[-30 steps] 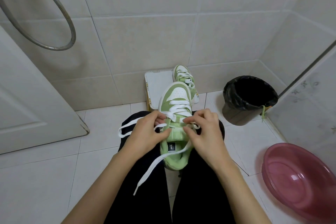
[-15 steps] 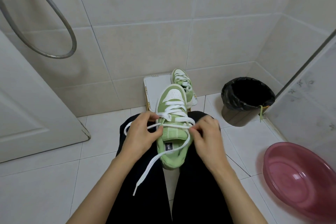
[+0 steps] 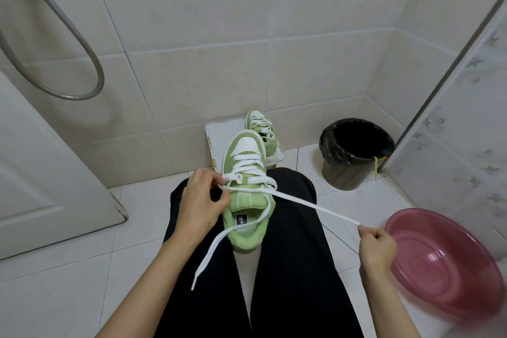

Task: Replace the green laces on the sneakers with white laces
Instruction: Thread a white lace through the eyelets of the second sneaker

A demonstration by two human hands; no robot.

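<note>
A green and white sneaker lies on my lap, toe pointing away, threaded with a white lace. My left hand grips the sneaker's left side at the upper eyelets, thumb and fingers at the lace there. My right hand pinches the lace's tip and holds it taut, far out to the right. The lace's other end hangs loose over my left thigh. A second green sneaker with white laces stands on a white box by the wall.
A black-lined waste bin stands at the right, a green lace hanging over its rim. A pink basin lies on the floor beside my right hand. A white door is at the left, with a shower hose above.
My right hand has left the sneaker and drawn the lace end far out to the right and down, pulling it tight. My left hand has stayed at the eyelets.
</note>
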